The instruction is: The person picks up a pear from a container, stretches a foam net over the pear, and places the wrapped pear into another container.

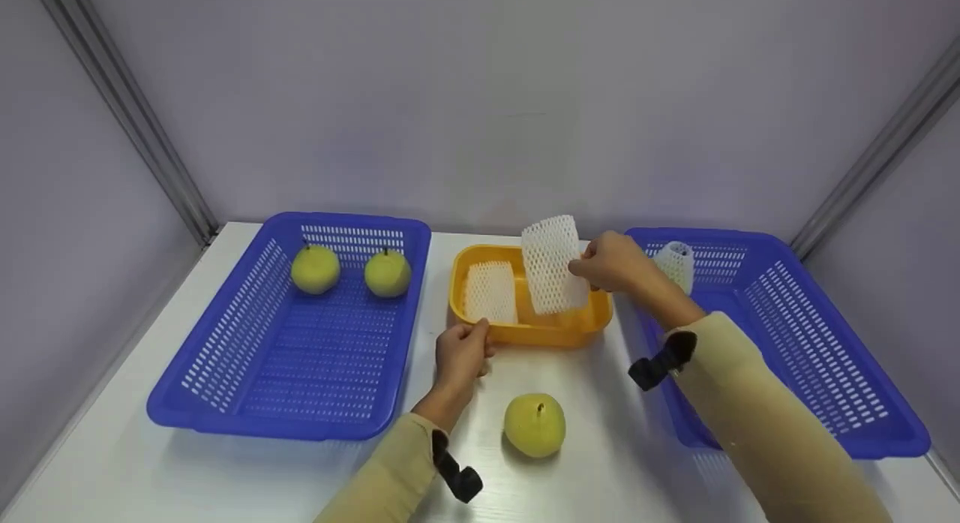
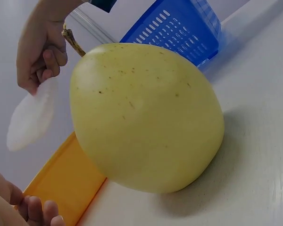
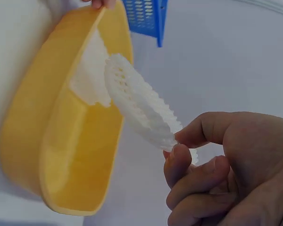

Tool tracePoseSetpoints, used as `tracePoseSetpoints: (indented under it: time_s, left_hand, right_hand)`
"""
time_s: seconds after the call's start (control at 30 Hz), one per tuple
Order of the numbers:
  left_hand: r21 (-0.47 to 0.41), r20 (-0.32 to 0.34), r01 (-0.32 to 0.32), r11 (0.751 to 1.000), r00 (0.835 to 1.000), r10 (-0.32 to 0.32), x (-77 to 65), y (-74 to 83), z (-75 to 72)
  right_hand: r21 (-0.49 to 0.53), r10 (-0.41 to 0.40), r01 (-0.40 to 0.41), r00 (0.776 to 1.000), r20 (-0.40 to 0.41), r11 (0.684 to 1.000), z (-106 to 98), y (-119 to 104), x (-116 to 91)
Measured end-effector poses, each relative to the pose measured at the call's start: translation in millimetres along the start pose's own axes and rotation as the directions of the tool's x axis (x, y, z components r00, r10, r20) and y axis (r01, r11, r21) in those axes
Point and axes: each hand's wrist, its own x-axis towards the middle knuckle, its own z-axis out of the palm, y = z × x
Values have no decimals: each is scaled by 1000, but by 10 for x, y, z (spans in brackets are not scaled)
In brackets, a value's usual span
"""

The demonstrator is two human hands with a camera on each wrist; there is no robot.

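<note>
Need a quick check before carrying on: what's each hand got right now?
Left hand: holding the tub by its rim.
Right hand: pinching a foam net.

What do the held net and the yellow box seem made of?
Held net: probably soft plastic foam, matte white; its open mesh has thick, puffy strands. Yellow box: likely moulded plastic, smooth with a faint sheen; its colour is even and its rim rounded.
</note>
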Motion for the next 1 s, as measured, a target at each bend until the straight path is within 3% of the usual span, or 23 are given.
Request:
tracePoseSetpoints:
  time_s: [0.13,0.23,0.4,0.47,0.53,0.6,0.67,0.73,0.83,0.9,1.0]
  left_hand:
    - [-6,10,29,1000,1000,-29,7,4,-8]
    - [7,-20,50,999,999,-49,-1,15,-8]
    - [40,-137,-55,998,989,60,-71,81,37]
    - [32,-152,-120,992,981,124,-136,144,73]
    - [34,-126,-143,989,981,147,-228,231,108]
    - [30,-47,-142,989,988,144,-337,329,134]
    - [36,86,-103,994,991,99,-444,421,139]
    - [54,248,-55,997,968,40,-547,492,119]
    - [97,461,9,995,886,-52,-680,555,58]
    - [111,540,21,994,838,-79,-756,574,12]
    - [119,607,19,993,790,-87,-833,583,-41]
  right_hand:
    - [17,-72,73,997,-24,997,-78,-36,-158]
    - [29,-116,117,993,-28,993,-123,-78,-274]
    - [68,-244,244,970,-12,967,-166,-145,-475]
    - [81,-330,329,944,-3,941,-179,-158,-560]
    - [98,-432,430,902,9,898,-190,-158,-639]
    - [121,-542,536,840,18,835,-197,-151,-711]
    - [151,-632,623,774,24,768,-194,-139,-776]
    - [175,-699,686,715,21,706,-183,-125,-834]
    - [197,-768,751,641,17,631,-147,-113,-910]
    - [203,-798,779,602,20,593,-118,-110,-949]
    - [204,-817,798,576,23,568,-81,-102,-1006]
